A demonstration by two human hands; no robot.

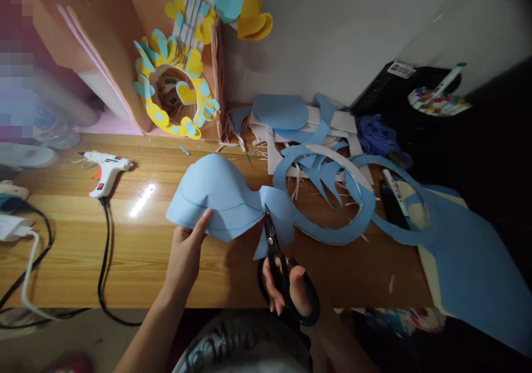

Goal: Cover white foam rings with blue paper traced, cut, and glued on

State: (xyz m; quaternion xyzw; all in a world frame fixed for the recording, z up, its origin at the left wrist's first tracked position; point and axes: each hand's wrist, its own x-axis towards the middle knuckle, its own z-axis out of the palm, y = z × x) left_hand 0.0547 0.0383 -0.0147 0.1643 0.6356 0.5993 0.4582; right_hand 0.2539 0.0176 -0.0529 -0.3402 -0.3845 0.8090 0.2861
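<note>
My left hand point(187, 251) pinches the near edge of a curved piece of light blue paper point(220, 198) held over the wooden table point(166, 251). A pencil line runs across the paper. My right hand point(288, 290) has its fingers through the loops of black scissors point(276, 262). The scissor blades point away from me and bite into the blue paper's right part.
A white glue gun point(106, 170) with a black cord lies at the left. Blue and white paper offcuts point(320, 162) pile at the back right. A large blue sheet point(469, 262) hangs off the right end. A cardboard guitar shape with yellow and blue petals point(174, 85) leans behind.
</note>
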